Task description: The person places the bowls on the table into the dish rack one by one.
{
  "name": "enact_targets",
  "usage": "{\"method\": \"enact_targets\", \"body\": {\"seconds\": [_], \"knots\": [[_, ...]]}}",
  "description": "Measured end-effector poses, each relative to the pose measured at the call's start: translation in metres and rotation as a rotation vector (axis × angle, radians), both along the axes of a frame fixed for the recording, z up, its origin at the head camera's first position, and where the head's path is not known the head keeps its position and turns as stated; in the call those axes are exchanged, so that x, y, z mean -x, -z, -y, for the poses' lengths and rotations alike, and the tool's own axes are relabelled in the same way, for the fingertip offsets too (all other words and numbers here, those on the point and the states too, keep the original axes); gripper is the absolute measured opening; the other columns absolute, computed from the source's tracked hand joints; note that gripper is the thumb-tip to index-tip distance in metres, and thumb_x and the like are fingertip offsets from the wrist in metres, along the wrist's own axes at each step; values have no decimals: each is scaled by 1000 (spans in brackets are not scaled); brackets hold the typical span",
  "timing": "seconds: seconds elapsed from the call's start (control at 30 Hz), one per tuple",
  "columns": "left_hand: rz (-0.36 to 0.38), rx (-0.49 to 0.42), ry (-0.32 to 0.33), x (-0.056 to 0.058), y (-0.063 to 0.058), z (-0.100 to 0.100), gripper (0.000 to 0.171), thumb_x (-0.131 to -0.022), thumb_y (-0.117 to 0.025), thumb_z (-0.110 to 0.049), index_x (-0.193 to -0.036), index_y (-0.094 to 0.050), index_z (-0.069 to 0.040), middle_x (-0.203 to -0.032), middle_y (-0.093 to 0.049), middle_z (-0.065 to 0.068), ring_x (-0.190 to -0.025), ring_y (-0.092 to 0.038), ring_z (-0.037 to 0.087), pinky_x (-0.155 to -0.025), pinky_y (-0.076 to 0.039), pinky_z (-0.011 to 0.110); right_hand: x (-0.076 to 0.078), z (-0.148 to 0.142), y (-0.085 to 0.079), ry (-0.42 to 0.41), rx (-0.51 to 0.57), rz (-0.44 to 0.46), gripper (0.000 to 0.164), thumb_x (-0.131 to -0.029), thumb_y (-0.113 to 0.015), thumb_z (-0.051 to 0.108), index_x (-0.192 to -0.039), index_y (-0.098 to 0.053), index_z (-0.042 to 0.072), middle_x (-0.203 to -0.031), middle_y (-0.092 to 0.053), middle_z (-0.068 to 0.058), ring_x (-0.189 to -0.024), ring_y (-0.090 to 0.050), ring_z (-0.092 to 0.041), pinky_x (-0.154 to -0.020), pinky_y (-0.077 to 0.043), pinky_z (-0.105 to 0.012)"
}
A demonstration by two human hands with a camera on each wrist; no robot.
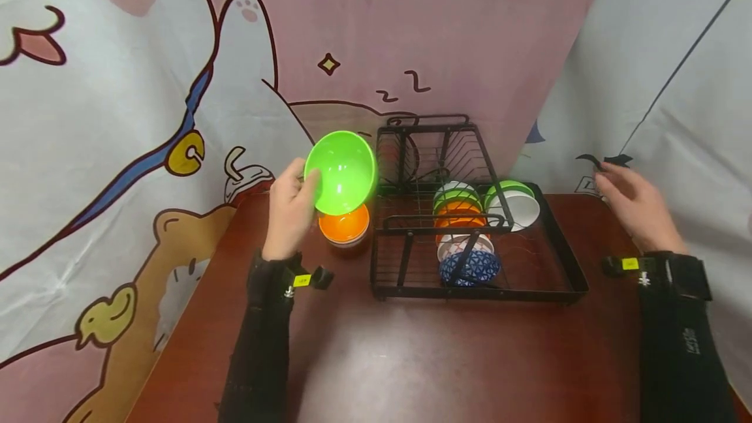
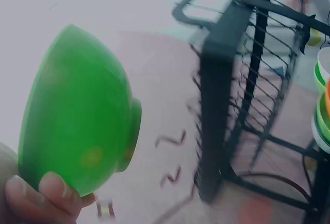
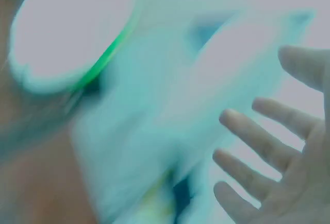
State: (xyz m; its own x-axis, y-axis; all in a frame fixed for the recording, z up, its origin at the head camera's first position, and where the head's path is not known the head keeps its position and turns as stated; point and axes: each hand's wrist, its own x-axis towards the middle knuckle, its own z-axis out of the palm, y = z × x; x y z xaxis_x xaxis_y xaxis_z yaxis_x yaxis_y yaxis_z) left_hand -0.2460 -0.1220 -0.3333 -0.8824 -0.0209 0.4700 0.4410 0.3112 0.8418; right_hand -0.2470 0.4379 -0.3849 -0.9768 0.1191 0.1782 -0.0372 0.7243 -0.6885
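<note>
My left hand point(image 1: 292, 204) grips a bright green bowl point(image 1: 345, 172) by its edge, thumb inside and fingers on the outer wall. The bowl is tilted so its hollow faces the head camera, while the left wrist view shows its outer side and foot ring. Below it on the table, an orange bowl point(image 1: 344, 224) tops a small stack, partly covered by the green one. My right hand point(image 1: 637, 204) is held off to the right of the black dish rack point(image 1: 478, 294). Its fingers point(image 3: 258, 136) are spread and hold nothing in the right wrist view.
Inside the rack stands a row of bowls, white, green, orange and patterned, ending in a blue patterned bowl point(image 1: 470, 268) at the front. A white bowl point(image 1: 515, 210) leans by a green one at the right. Rack and bowls stand on a reddish-brown table point(image 1: 376, 358) against printed cloth.
</note>
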Motion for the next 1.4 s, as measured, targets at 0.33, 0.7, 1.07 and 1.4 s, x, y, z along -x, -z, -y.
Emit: {"method": "enact_targets", "body": {"seconds": [0.33, 0.7, 1.07, 1.4], "knots": [[-292, 286, -17, -7, -42, -80, 23, -106, -48, -14, -111, -67, -2, -67, -59, 7, -50, -50, 16, -47, -42, 27, -20, 191, -106, -472, 431, -199, 45, -111, -47, 27, -154, -46, 14, -138, -64, -7, -117, -65, -11, -95, -53, -20], [-379, 327, 8, -15, -32, -99, 22, -105, -50, -17, -115, -63, -3, -64, -55, 6, -45, -42, 14, -45, -36, 27, -15, 252, -101, -507, 529, -54, 43, -106, -46, 9, -148, -48, 0, -130, -60, -20, -102, -67, -18, -81, -63, -31], [-393, 297, 162, 2, -23, -48, 51, -108, -44, -52, -150, -55, -24, -81, -74, 2, -61, -64, 9, -54, -49, 29, -14, 201, -124, -399, 610, -97, 43, -104, -50, 2, -146, -49, 6, -131, -60, -5, -114, -60, -16, -89, -57, -23], [-103, 649, -29, 14, 96, 65, 71, -98, -72, -28, -160, -39, -35, -131, -68, 8, -116, -61, 32, -97, -49, 56, 0, 103, -112, -199, 1073, -221, 42, -100, -61, -3, -136, -46, 13, -133, -46, -4, -118, -54, -16, -85, -59, -21]]}}
